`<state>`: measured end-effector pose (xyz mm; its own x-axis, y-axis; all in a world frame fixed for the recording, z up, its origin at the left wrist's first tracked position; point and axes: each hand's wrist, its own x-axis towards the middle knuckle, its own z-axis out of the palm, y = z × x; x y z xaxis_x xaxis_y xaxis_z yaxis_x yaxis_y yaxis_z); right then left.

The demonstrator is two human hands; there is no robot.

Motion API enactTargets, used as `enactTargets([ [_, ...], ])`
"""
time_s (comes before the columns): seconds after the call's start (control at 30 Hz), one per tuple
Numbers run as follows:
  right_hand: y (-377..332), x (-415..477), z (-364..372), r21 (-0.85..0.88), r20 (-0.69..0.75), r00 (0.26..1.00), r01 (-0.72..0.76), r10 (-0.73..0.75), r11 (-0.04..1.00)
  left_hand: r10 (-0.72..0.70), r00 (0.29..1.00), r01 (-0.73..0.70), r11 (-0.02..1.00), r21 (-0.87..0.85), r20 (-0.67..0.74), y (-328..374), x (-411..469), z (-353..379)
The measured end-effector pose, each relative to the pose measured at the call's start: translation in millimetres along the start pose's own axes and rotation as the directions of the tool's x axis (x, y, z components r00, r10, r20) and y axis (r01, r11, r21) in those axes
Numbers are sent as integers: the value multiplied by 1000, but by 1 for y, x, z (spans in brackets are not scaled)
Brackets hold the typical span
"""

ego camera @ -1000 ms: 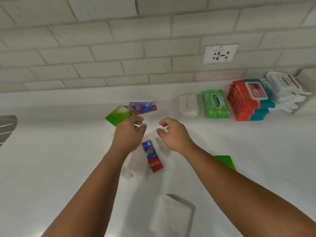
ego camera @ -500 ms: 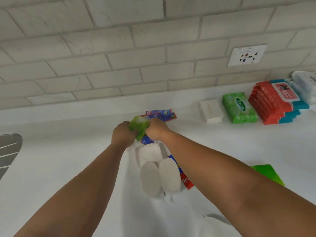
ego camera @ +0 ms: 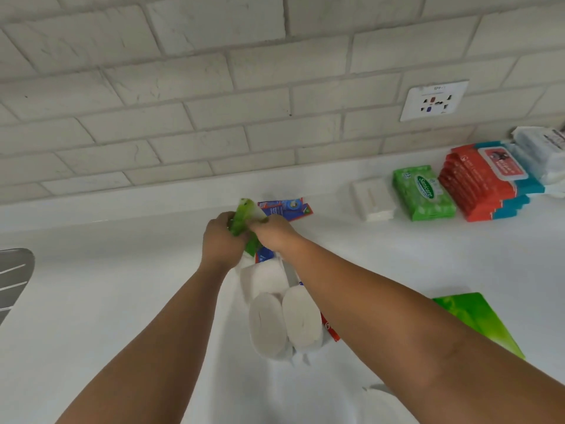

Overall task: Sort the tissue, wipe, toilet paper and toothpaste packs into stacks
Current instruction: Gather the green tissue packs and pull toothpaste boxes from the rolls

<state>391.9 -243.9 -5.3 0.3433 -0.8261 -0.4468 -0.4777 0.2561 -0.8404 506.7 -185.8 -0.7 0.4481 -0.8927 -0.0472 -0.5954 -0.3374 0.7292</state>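
Head view: left hand [ego camera: 221, 241] and right hand [ego camera: 276, 235], together, both grip a green tissue pack [ego camera: 242, 217] above the counter [ego camera: 91, 301]; toothpaste boxes [ego camera: 284, 208] at 12 o'clock, toilet paper rolls [ego camera: 281, 319] at 6 o'clock.

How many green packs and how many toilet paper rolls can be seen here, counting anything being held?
Green packs: 3 (the held green pack, the Sanicare wipes pack, the flat green pack at lower right)
Toilet paper rolls: 2
Total: 5
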Motion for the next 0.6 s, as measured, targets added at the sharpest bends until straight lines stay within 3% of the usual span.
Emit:
enactTargets([
  [0.1,-2,-17,-5,286,64,997,-51,34,957,95,992,-97,995,-22,-86,20,-28,3],
  [0.23,6,-51,-28,564,135,991,-76,-1,822,173,982,-181,976,-117,-78,46,-74,13],
  [0.37,30,-82,-64,612,60,998,-27,-13,790,183,983,-181,960,-213,-13,67,-114,27],
  [0.43,42,-98,-85,593,37,999,-8,-18,805,170,984,-176,955,-240,-46,77,-129,34],
  [0.6,74,-142,-142,585,-27,998,68,-65,808,-2,992,-34,961,-275,-129,105,-162,61],
])
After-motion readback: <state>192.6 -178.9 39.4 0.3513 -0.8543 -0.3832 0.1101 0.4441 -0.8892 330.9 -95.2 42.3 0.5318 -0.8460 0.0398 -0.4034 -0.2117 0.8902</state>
